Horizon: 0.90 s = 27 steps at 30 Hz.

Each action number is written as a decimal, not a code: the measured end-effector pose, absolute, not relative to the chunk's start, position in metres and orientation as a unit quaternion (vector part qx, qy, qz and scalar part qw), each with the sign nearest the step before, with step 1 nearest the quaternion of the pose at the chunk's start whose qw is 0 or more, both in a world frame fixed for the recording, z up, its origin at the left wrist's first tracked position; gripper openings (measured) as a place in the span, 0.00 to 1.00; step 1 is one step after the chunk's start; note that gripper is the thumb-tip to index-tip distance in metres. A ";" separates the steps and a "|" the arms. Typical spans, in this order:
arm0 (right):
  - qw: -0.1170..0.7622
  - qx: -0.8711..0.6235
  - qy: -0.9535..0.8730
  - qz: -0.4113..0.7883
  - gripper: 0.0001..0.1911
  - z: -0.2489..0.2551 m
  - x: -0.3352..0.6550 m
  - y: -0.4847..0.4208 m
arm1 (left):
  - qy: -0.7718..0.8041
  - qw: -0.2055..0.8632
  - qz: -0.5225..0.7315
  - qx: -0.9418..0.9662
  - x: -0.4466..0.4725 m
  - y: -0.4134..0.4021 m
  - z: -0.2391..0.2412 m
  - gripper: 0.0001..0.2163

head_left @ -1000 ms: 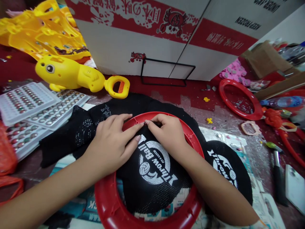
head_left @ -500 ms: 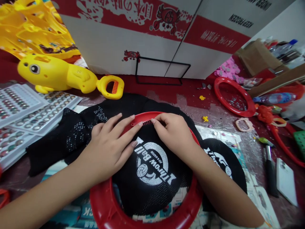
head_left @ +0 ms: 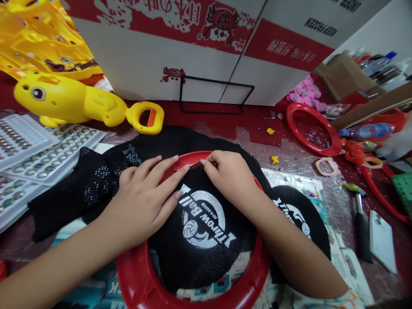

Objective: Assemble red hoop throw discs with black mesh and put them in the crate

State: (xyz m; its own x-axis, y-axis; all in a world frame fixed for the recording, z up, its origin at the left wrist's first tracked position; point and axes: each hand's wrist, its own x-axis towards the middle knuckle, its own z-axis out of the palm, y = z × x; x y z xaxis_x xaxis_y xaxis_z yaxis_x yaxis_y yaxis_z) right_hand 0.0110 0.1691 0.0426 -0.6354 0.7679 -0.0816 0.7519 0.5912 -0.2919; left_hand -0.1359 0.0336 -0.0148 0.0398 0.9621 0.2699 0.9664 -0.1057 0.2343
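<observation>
A red plastic ring (head_left: 138, 279) lies in front of me with a black mesh net (head_left: 206, 240) printed "Throw Ball" stretched inside it. My left hand (head_left: 144, 201) lies flat with its fingers spread over the ring's far rim and the mesh. My right hand (head_left: 230, 178) is closed, pinching the edge of the mesh against the ring's far rim. More black mesh (head_left: 96, 180) is heaped to the left, and a second printed net (head_left: 299, 214) lies under my right forearm.
A yellow toy animal (head_left: 71, 101) and trays of button cells (head_left: 48, 150) sit at the left. A red-and-white carton (head_left: 193, 51) stands behind. To the right are another red ring (head_left: 310, 128), a hammer (head_left: 360, 219), a white phone (head_left: 381, 240) and a bottle (head_left: 367, 131).
The view has drifted a little, so everything sits slightly lower-left in frame. Both hands stay at the ring's far rim; the right fingers have shifted slightly along the mesh edge.
</observation>
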 end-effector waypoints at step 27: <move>0.016 -0.450 -0.866 0.217 0.11 0.045 0.020 0.174 | -0.685 0.045 -0.029 -0.727 -0.122 0.066 0.014 0.20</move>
State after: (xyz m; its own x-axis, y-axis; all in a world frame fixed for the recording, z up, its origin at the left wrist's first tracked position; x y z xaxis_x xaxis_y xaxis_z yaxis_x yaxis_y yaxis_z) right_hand 0.0196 0.1738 0.0449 -0.5942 0.7865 -0.1686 0.7730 0.5004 -0.3900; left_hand -0.1221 0.0662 0.0136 0.0610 0.9928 0.1035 0.9979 -0.0586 -0.0262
